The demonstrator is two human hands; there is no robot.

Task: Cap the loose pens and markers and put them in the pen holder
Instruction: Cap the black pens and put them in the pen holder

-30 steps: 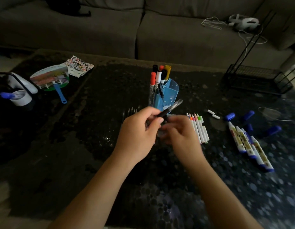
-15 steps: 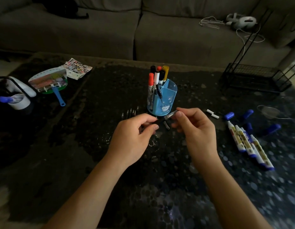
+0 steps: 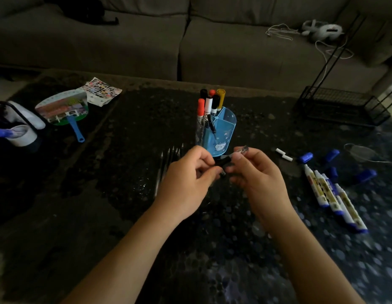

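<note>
Black plastic cap [image 3: 222, 161] pinched in your left hand [image 3: 188, 178]; right hand [image 3: 256, 174] fingers clamp clear-barrelled pen [image 3: 240, 151], above table centre, before blue plastic pen holder [image 3: 221, 132]; align axes, push straight until seated; then drop in.

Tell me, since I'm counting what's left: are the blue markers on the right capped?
Uncapped. The blue markers lie with bare tips; their blue caps sit loose beside them.
</note>
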